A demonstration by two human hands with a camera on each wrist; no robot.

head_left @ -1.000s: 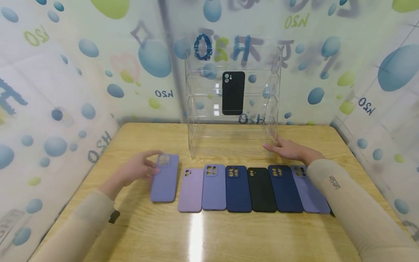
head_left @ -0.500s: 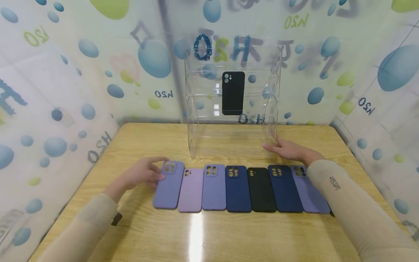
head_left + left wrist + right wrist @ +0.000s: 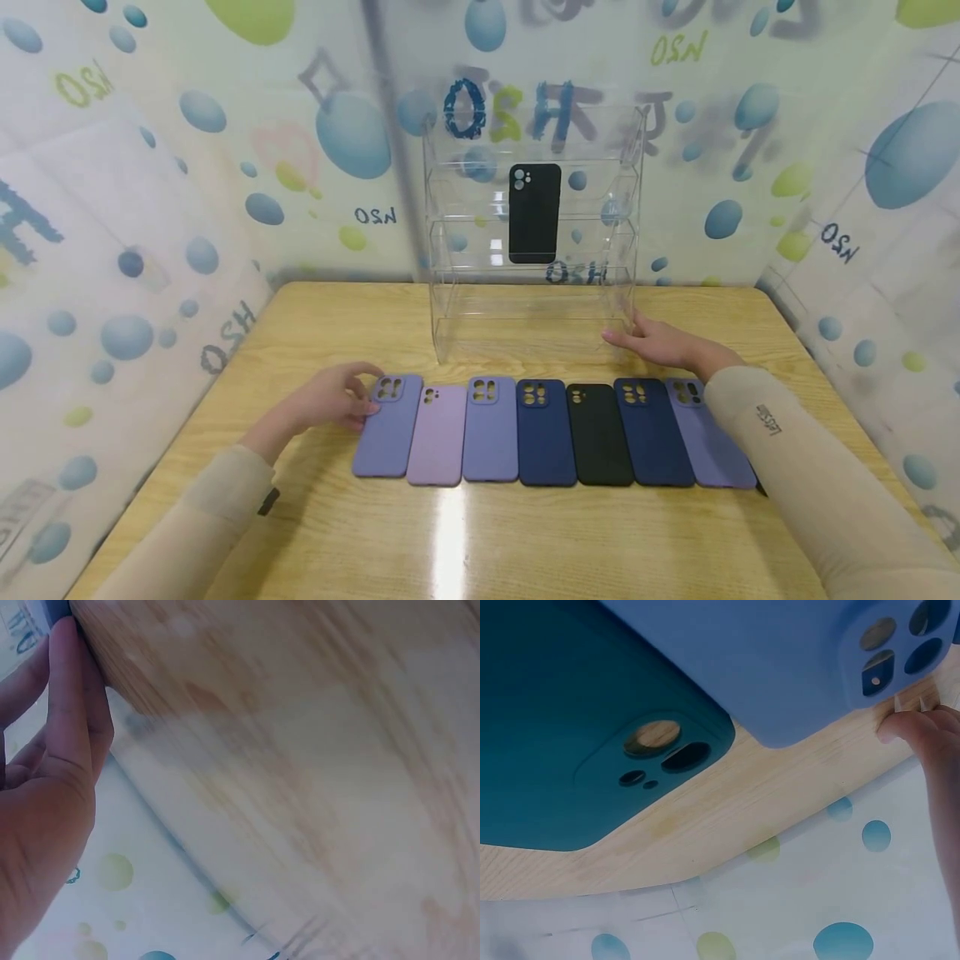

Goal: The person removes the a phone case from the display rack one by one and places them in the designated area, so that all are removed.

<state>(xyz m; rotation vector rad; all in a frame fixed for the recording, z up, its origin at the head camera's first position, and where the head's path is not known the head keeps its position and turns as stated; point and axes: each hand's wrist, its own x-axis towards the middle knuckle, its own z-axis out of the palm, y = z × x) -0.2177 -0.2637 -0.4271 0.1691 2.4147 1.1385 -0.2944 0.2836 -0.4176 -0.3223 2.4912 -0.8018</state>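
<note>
In the head view my left hand (image 3: pixel 326 398) holds a lavender phone case (image 3: pixel 386 442) by its upper left edge; the case lies on the table at the row's left end. Beside it lies a pink-lilac case (image 3: pixel 437 442), then another lavender case (image 3: pixel 491 442), with navy, black and lavender ones further right. My right hand (image 3: pixel 667 343) grips the lower right side of a clear acrylic display stand (image 3: pixel 437 337), thumb in front. The left wrist view shows my left fingertips (image 3: pixel 64 637) against a blue-looking case corner (image 3: pixel 56 607). My right fingers' far side is hidden.
One black phone case (image 3: pixel 534 217) stands upright in the display stand. A wooden table (image 3: pixel 337 542) meets patterned walls behind and at both sides. My right sleeve (image 3: pixel 795 467) covers part of the row's right end, where a dark case edge (image 3: pixel 762 490) peeks out.
My left hand has moved right and slightly toward me, bringing the lavender phone case down next to the pink-lilac one. The right hand and the display stand have not moved.
</note>
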